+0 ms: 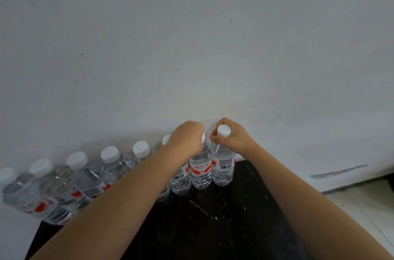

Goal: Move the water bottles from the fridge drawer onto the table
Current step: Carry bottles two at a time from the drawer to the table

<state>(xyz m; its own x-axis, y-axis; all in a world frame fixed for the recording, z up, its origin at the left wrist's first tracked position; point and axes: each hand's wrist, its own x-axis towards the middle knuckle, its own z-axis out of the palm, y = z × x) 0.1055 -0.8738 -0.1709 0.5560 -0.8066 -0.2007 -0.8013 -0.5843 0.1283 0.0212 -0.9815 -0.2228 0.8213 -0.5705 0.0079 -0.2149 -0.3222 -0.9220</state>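
Note:
Several clear water bottles with white caps and red labels stand in a row (85, 176) along the back of a black table (213, 227), against the wall. My left hand (187, 140) grips the top of one bottle (200, 171), covering most of its cap. My right hand (230, 138) grips the neck of the rightmost bottle (222, 170), whose white cap shows above my fingers. Both bottles stand upright on the table, side by side. The fridge drawer is out of view.
A pale grey wall (191, 46) rises directly behind the bottles. The table's right edge falls off to a light tiled floor (366, 202). Black tabletop lies bare between my forearms, in front of the row.

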